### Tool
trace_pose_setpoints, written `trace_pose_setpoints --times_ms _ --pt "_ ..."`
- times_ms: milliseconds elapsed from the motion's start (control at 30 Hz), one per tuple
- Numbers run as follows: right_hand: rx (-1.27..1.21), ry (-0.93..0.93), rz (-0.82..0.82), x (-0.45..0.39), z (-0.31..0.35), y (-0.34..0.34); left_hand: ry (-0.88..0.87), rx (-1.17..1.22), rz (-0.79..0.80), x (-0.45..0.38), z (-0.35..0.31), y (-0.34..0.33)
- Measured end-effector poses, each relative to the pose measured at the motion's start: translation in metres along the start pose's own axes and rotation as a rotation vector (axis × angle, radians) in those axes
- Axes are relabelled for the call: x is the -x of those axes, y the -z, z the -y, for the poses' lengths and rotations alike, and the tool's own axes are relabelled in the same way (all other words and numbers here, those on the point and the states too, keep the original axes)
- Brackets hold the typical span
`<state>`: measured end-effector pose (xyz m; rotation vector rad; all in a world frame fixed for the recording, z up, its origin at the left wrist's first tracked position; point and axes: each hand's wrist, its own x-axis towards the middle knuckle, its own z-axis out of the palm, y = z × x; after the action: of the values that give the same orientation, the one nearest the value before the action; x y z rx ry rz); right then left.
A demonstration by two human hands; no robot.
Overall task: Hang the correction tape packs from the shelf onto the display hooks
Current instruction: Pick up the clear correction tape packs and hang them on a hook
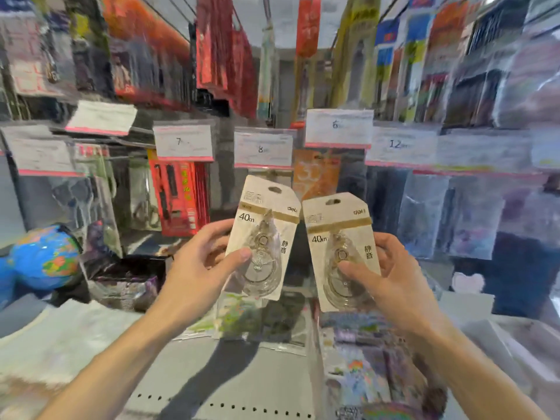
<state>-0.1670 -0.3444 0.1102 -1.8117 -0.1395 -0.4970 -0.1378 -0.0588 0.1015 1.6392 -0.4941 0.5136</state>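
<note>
Globe point(45, 257) far left on shelf point(242, 374). L hand point(201, 262) pinches left pack point(263, 237) w/ thumb on front, fingers behind; pack tilts right, its hang hole just below tag "8" point(263, 149). R hand point(391, 275) grips right pack point(341, 253) same way, upright-ish. Packs' top corners nearly touch; neither on a hook.

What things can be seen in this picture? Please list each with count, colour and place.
correction tape packs: 2, beige card with clear tape case; left pack in left hand, right pack in right hand, top corners close together
price labels: several, white with pink edge, in a row above the packs
red pack: 1, hanging at left below label 7
globe: 1, blue, far left
shelf: 1, grey, below the hands
left hand: 1, pinches left pack
right hand: 1, pinches right pack
</note>
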Motion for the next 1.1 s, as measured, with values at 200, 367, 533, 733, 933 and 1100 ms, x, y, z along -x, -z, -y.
trace_pose_setpoints --times_ms 200,367,533,733,933,1100 --pt "-0.017 0.016 0.035 -0.012 -0.004 0.007 0.021 -0.141 -0.059 0.004 -0.007 -0.006" --pt "0.000 0.089 0.035 -0.021 -0.003 -0.001 0.014 -0.267 -0.094 -0.001 -0.005 0.003" --pt "-0.008 0.137 0.042 -0.033 0.008 -0.015 -0.014 -0.275 -0.124 -0.013 -0.007 0.014" --pt "-0.033 0.192 0.055 -0.041 0.022 -0.029 -0.068 -0.273 -0.152 -0.012 -0.015 0.033" --pt "-0.055 0.241 0.053 -0.042 0.030 -0.029 -0.151 -0.229 -0.163 -0.014 -0.031 0.041" --pt "-0.005 0.255 0.041 -0.047 0.029 -0.029 -0.196 -0.220 -0.159 -0.024 -0.040 0.043"
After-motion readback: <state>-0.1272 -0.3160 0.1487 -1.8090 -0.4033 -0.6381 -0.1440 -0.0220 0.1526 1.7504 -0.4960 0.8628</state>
